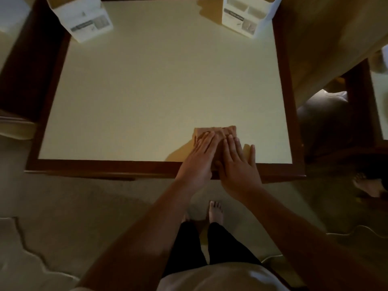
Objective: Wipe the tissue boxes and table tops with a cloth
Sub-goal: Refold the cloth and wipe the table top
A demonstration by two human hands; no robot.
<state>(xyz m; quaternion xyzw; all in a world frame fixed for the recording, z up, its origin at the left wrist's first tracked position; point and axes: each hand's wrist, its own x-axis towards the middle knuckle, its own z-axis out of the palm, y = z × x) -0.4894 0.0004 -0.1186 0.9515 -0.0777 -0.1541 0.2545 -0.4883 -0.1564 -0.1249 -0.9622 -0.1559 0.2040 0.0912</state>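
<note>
Firstly, cloth (pixel 218 131): a brown folded cloth is laid flat on the table top, close to the near edge and right of its middle; only its far end is seen, the rest being covered by both hands.
Left hand (pixel 199 153): it is laid palm down on the left half of the cloth, with the fingers straight, held together and pressed onto the fabric; nothing is gripped.
Right hand (pixel 237 162): it is laid palm down just beside the left hand, with the fingers straight and pressed on the right half of the cloth; the little finger is spread apart and set on the bare surface beside the cloth.
Table top (pixel 147 91): a cream surface is framed by a dark wooden border (pixel 105 164); a darker tan patch (pixel 178 154) is seen just left of the cloth.
Far-left tissue box (pixel 84 19): a white box is stood at the far left corner, well apart from the cloth.
Far-right tissue box (pixel 245 16): a second white box is stood at the far right corner.
Carpet (pixel 63 206): a bare foot (pixel 215 213) is seen on it, by the near edge.
</note>
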